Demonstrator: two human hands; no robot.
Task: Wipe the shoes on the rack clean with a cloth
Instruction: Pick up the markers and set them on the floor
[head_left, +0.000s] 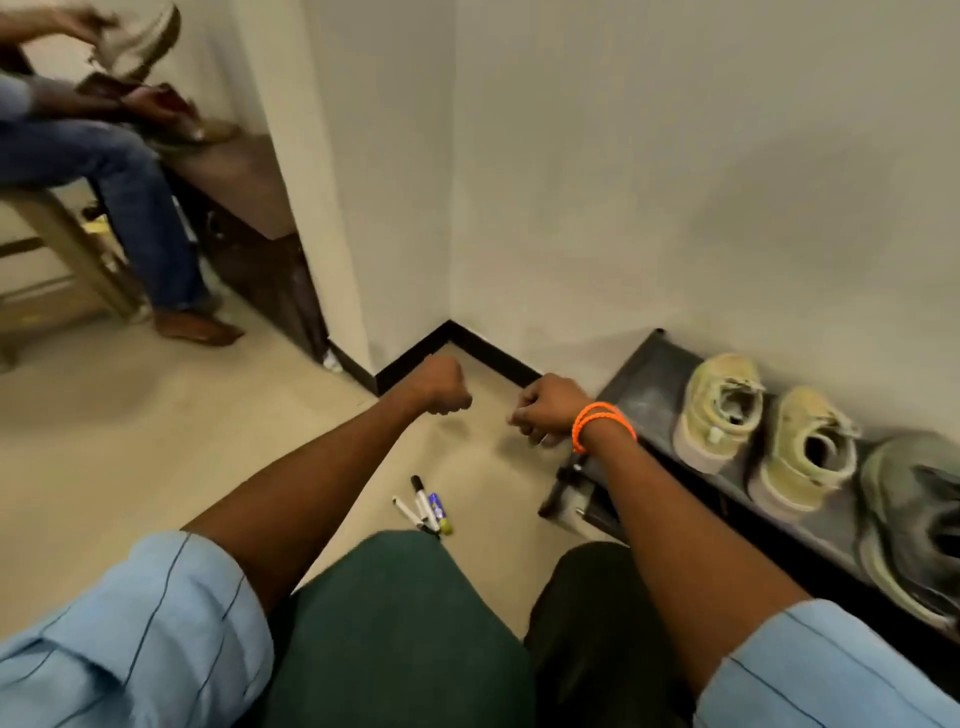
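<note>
The dark grey-green sneaker (919, 525) at the near end of the low black shoe rack (644, 384) is cut off by the right edge and looks blurry. Both closed fists, left hand (441, 387) and right hand (545, 410), hide their palms. The seated person in blue jeans (104, 171) at the top left corner is cut off and smeared.

Both arms reach forward, bare from the rolled light-blue sleeves down. The left hand (443, 387) is curled into a loose fist, knuckles pointing right, holding nothing visible. The right hand (545, 410) is likewise closed into a fist, knuckles pointing left toward the other, with orange bands (602, 423) round its wrist. The two hands are near each other, not touching
</note>
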